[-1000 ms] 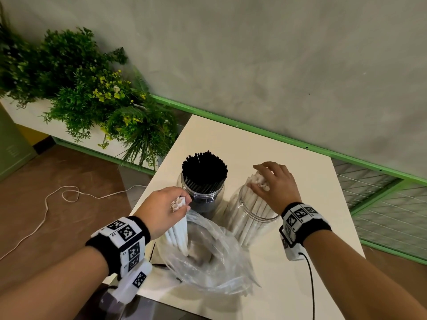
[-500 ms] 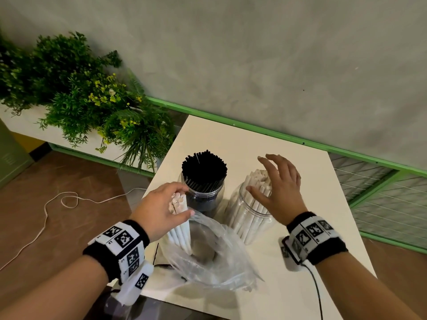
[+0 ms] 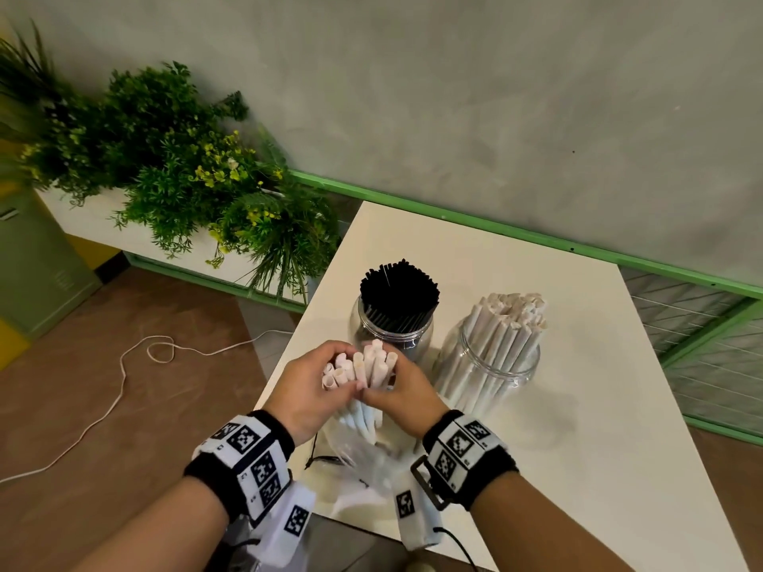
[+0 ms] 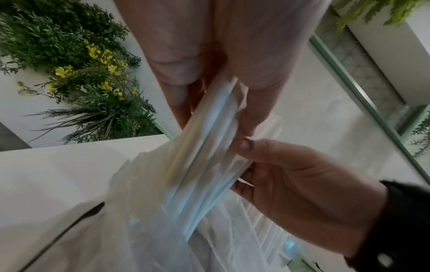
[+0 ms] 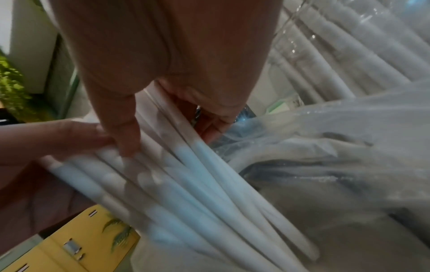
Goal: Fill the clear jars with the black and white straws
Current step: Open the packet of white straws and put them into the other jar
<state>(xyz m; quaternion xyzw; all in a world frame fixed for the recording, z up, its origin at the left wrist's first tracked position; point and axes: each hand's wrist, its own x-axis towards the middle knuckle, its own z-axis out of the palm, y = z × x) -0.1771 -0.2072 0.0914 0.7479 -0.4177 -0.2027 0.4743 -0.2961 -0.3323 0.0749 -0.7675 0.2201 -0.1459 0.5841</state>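
Two clear jars stand on the white table [image 3: 578, 406]. The left jar [image 3: 390, 332] is packed with black straws [image 3: 398, 293]; the right jar [image 3: 489, 367] holds white straws [image 3: 510, 319] leaning right. In front of the jars, both hands hold one bundle of white straws [image 3: 363, 367] [image 4: 204, 152] [image 5: 167, 176]. My left hand [image 3: 318, 386] grips it from the left, my right hand [image 3: 402, 390] [image 4: 291, 176] from the right. The bundle's lower ends reach into a clear plastic bag [image 3: 363, 464] [image 5: 337, 147] on the table.
A planter of green plants with yellow flowers [image 3: 186, 175] stands left of the table against the grey wall. A white cord [image 3: 124, 365] lies on the brown floor. A green rail [image 3: 495, 225] runs behind the table, with wire mesh [image 3: 710, 357] at the right.
My right hand left the white-straw jar and came across to take hold of the bundle in my left hand. The bundle rose higher out of the bag.
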